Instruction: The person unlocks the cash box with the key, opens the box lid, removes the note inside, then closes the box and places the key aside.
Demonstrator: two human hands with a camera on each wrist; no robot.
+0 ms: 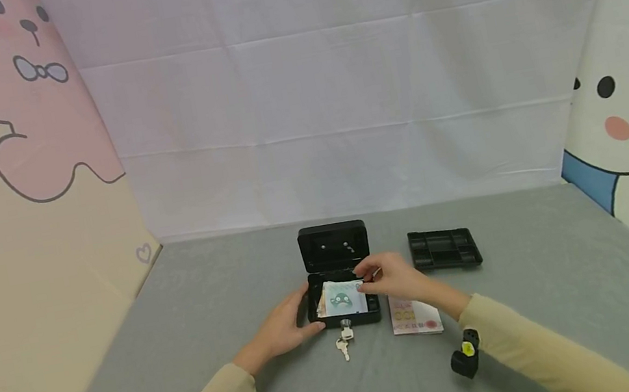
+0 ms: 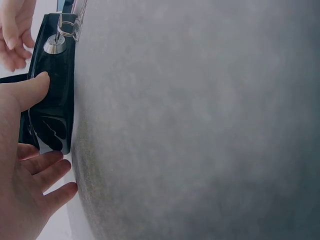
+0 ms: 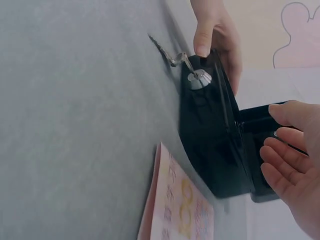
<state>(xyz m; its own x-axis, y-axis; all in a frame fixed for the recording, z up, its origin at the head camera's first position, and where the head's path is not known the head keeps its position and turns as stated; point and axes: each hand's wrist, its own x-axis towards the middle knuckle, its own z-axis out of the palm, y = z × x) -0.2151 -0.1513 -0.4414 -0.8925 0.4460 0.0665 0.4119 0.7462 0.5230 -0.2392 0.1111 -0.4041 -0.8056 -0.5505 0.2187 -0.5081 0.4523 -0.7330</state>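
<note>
A small black cash box [image 1: 363, 319] stands with its lid [image 1: 333, 246] raised. Inside lie banknotes [image 1: 344, 297], a pale green one on top and an orange-brown one showing beneath. My left hand [image 1: 281, 326] holds the box at its left end, thumb [image 2: 39, 89] on the front and the other fingers along the side. Over the right part of the box hovers my right hand [image 1: 393, 278]; its thumb and fingers are apart with nothing visible between them in the right wrist view. Keys [image 1: 342, 346] hang from the silver lock [image 2: 55, 45] on the front.
Right of the box lies a folded pink stack of notes [image 1: 414, 316]. Behind it is a black compartment tray [image 1: 449, 263]. A grey cloth [image 1: 238, 264] covers the table, with a white sheet [image 1: 347, 169] hanging at the back and printed cartoon panels at both sides.
</note>
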